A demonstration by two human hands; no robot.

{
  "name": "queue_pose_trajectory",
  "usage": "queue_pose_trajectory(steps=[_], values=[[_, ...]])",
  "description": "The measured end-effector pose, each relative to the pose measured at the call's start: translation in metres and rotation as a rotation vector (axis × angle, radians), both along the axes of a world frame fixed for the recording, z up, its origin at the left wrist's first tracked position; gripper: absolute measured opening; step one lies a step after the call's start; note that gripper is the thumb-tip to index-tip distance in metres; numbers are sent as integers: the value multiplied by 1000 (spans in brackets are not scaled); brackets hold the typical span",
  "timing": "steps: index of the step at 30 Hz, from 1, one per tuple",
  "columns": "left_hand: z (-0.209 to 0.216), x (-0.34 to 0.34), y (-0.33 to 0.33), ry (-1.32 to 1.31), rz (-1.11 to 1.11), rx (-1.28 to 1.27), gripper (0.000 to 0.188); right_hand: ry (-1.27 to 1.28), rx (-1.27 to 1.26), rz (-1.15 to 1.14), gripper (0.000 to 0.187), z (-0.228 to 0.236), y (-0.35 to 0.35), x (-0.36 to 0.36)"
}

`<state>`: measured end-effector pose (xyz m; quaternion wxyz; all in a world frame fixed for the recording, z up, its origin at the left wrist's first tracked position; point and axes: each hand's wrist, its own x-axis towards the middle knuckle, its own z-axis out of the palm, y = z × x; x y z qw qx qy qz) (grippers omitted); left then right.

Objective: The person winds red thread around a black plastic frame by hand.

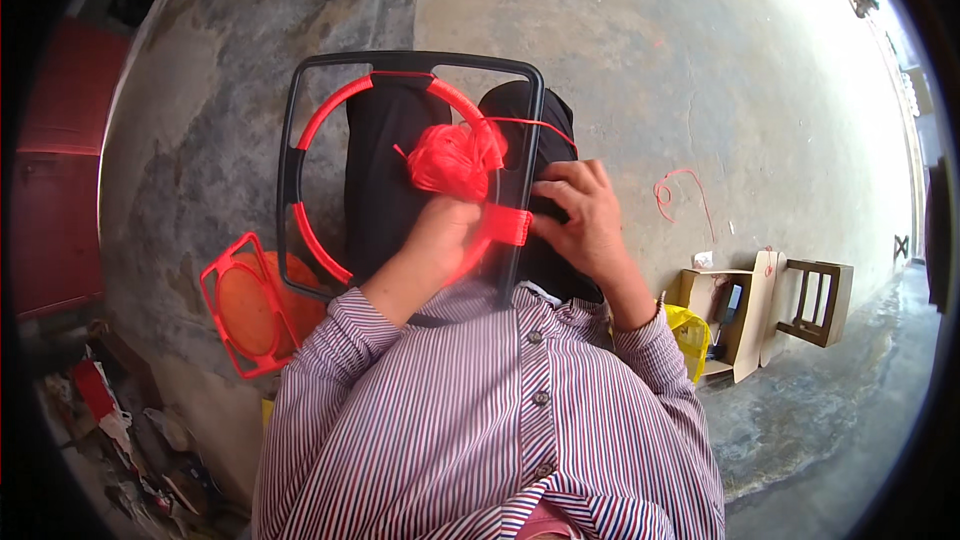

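Note:
A black rectangular frame [541, 130] with a round inner ring lies over my lap. Red cord wraps several stretches of the ring [318, 120], with black parts between them. A loose bundle of red cord [447, 161] sits inside the ring at its right side. My left hand [447, 232] reaches up under this bundle and grips it, its fingertips hidden. A flat red wrapping [510, 224] spans from the ring to the frame's right bar. Just outside that bar is my right hand [582, 215], its fingers curled; what they hold is not visible.
A smaller red frame [250, 305] leans against a round orange seat at my left. On the right stand an open cardboard box [742, 315], a yellow bag [688, 340] and a small wooden stool [818, 302]. A loose red cord [684, 176] lies on the concrete floor.

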<state>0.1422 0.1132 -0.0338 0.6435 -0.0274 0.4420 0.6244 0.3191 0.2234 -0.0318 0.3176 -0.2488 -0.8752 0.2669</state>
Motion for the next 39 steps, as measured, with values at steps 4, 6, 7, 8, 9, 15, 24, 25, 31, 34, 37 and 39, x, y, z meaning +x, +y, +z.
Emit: queue_pose_trajectory(steps=[4, 6, 7, 8, 9, 15, 24, 25, 31, 34, 37, 39], values=[[6, 8, 4, 59, -82, 101, 32, -96, 57, -8, 40, 7, -10, -12], [7, 8, 2, 71, -78, 151, 32, -49, -11, 48, 40, 0, -5, -7], [12, 8, 5, 61, -99, 108, 30, 97, -151, 33, 34, -7, -1, 2], [15, 8, 4, 55, -108, 62, 28, 99, -149, 40, 34, -7, 2, 13], [7, 6, 4, 57, -102, 64, 28, 186, -330, -21, 31, -6, 4, 25], [-4, 4, 2, -46, -89, 129, 23, 1077, -1092, 111, 32, 27, 15, 122], [28, 15, 11, 54, 3, 114, 24, 1065, -1074, -538, 17, 18, 29, 150], [26, 14, 9, 52, -34, 147, 24, 758, -1159, -356, 29, 11, 23, 137], [16, 8, 1, 110, -162, 227, 21, 199, -1002, 105, 23, 10, -12, 28], [19, 11, -2, 238, -189, 211, 18, 278, -1082, -24, 21, 21, -3, 45], [10, 8, -6, 269, -194, 155, 16, 450, -1236, -42, 19, 40, -8, 54], [8, 6, -6, 259, -232, 134, 13, 668, -1394, -23, 20, 53, -21, 52]])
